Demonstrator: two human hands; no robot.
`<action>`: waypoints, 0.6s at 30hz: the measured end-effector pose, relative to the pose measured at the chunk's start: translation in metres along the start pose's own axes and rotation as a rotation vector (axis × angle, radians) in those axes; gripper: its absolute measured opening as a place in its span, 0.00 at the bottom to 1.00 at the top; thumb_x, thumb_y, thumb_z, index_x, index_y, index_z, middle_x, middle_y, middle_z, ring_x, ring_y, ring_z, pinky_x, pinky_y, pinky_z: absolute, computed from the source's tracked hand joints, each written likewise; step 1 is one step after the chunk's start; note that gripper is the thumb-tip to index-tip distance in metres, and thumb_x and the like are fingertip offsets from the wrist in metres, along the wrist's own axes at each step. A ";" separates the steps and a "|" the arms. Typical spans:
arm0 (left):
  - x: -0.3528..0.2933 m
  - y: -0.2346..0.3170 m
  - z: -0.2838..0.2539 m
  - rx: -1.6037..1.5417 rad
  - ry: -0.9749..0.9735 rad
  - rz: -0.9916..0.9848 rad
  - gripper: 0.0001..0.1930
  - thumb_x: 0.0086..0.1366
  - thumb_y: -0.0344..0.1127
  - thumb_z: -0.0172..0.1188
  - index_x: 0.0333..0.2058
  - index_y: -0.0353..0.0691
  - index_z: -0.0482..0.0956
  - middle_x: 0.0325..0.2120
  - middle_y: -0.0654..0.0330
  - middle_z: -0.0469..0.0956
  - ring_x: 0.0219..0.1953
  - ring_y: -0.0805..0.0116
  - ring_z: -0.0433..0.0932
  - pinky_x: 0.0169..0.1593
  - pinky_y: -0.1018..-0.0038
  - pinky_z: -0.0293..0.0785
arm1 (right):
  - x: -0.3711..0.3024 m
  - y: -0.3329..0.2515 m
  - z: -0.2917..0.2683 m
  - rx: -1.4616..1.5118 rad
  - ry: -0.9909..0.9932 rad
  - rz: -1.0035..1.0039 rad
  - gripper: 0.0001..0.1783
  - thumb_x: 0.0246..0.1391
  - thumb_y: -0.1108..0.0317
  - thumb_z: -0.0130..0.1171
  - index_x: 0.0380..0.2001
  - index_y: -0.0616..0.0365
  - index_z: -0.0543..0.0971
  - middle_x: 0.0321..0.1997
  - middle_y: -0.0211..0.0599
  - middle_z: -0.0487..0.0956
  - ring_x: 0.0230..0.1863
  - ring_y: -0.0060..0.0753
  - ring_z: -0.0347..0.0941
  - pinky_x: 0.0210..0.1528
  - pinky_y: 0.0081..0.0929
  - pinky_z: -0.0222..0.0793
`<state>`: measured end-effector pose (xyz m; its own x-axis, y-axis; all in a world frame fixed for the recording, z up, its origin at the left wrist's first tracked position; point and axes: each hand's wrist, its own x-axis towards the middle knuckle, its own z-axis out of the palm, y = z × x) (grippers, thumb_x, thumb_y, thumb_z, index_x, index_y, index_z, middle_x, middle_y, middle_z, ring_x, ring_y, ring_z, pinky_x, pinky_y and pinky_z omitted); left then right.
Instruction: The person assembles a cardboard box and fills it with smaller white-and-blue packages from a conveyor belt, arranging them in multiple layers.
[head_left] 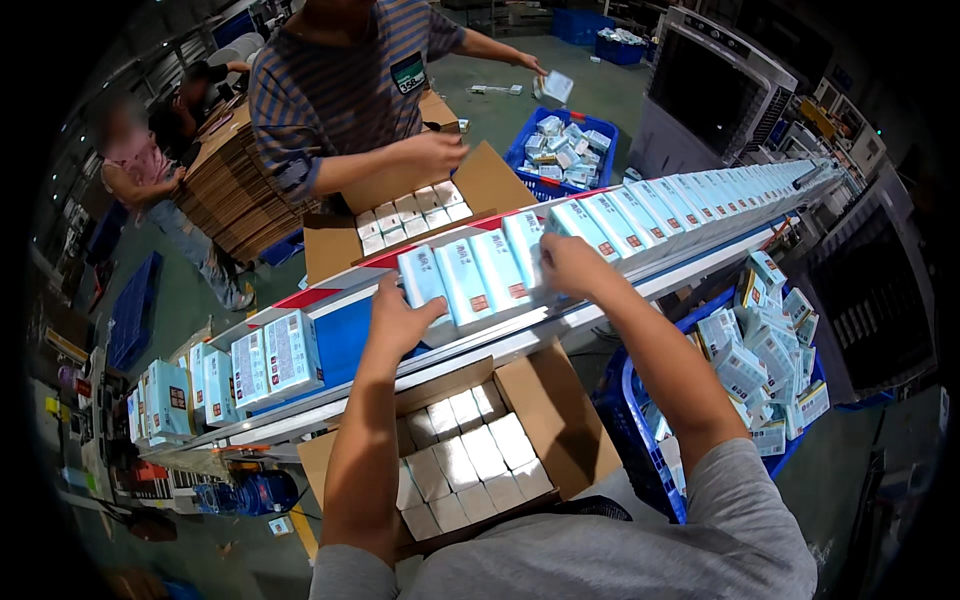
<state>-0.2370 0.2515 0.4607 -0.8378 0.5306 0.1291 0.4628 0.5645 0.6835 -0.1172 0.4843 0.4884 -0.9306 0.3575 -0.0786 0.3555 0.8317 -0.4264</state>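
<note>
On the conveyor, a short row of pale blue boxy packs (480, 273) stands upright between my two hands. My left hand (400, 315) is closed on the row's left end, its thumb on the front of the end pack. At the other end my right hand (580, 268) grips the last pack, its fingers dipping behind it. Just right of that hand, a long line of like packs (665, 210) stretches away along the belt. Below my arms sits an open cardboard box (555, 415), holding several rows of packs with their pale ends up.
Loose packs fill a blue crate (640, 440) at right and another blue crate (515, 150) beyond the conveyor. A co-worker (340, 110) stands across the belt at an open carton (335, 245), a pack in one hand. More packs (290, 350) sit left on the blue belt (345, 335).
</note>
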 end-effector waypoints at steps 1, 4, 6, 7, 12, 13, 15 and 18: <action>0.000 0.005 -0.006 -0.089 -0.076 -0.048 0.40 0.38 0.43 0.67 0.49 0.27 0.62 0.40 0.39 0.70 0.44 0.51 0.71 0.45 0.68 0.69 | 0.001 -0.005 0.002 0.007 -0.004 -0.017 0.17 0.44 0.65 0.52 0.35 0.67 0.70 0.35 0.58 0.74 0.39 0.54 0.71 0.43 0.40 0.66; 0.005 -0.013 -0.020 -0.151 -0.235 -0.321 0.40 0.41 0.45 0.68 0.47 0.22 0.61 0.40 0.43 0.73 0.41 0.57 0.74 0.44 0.71 0.70 | 0.008 -0.017 -0.001 0.151 -0.074 -0.028 0.36 0.37 0.55 0.61 0.44 0.70 0.62 0.41 0.61 0.72 0.45 0.53 0.70 0.47 0.36 0.65; 0.006 -0.020 -0.015 -0.315 -0.188 -0.220 0.43 0.41 0.43 0.69 0.50 0.22 0.56 0.42 0.43 0.71 0.43 0.57 0.73 0.45 0.71 0.70 | 0.021 -0.013 0.021 0.337 -0.050 -0.043 0.63 0.26 0.45 0.67 0.58 0.71 0.45 0.53 0.66 0.62 0.55 0.53 0.62 0.56 0.30 0.58; 0.011 -0.022 -0.011 -0.308 -0.164 -0.194 0.43 0.41 0.43 0.69 0.50 0.22 0.55 0.43 0.43 0.70 0.44 0.57 0.72 0.45 0.71 0.70 | 0.027 -0.013 0.037 0.414 0.011 -0.076 0.66 0.24 0.45 0.68 0.59 0.71 0.43 0.54 0.66 0.61 0.56 0.53 0.60 0.57 0.28 0.57; 0.007 -0.046 -0.024 -0.439 -0.088 -0.069 0.41 0.42 0.41 0.69 0.49 0.25 0.57 0.42 0.46 0.70 0.43 0.60 0.72 0.46 0.71 0.68 | 0.023 -0.051 0.052 0.469 -0.057 -0.185 0.60 0.30 0.48 0.66 0.60 0.65 0.44 0.59 0.61 0.57 0.60 0.52 0.56 0.60 0.31 0.52; 0.004 -0.049 -0.024 -0.431 -0.074 -0.069 0.40 0.42 0.41 0.69 0.48 0.25 0.57 0.42 0.47 0.70 0.43 0.60 0.71 0.46 0.71 0.68 | 0.022 -0.051 0.055 0.473 -0.045 -0.218 0.59 0.31 0.48 0.66 0.60 0.65 0.44 0.59 0.61 0.57 0.60 0.52 0.55 0.60 0.31 0.52; -0.002 -0.059 -0.025 -0.415 -0.047 -0.067 0.38 0.44 0.40 0.68 0.48 0.26 0.58 0.42 0.47 0.70 0.43 0.61 0.71 0.46 0.71 0.68 | 0.029 -0.048 0.064 0.435 -0.102 -0.205 0.57 0.35 0.48 0.64 0.60 0.66 0.44 0.59 0.62 0.55 0.60 0.52 0.54 0.61 0.32 0.50; -0.010 -0.052 -0.037 -0.340 -0.007 -0.198 0.34 0.46 0.41 0.66 0.47 0.26 0.61 0.41 0.48 0.71 0.42 0.62 0.72 0.45 0.71 0.68 | 0.021 -0.077 0.052 0.253 -0.103 -0.035 0.55 0.39 0.46 0.61 0.59 0.69 0.44 0.55 0.69 0.58 0.57 0.56 0.58 0.57 0.33 0.55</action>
<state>-0.2637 0.1936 0.4509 -0.8985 0.4377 -0.0330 0.1693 0.4148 0.8940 -0.1682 0.4058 0.4724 -0.9505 0.2742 -0.1459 0.3019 0.7055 -0.6412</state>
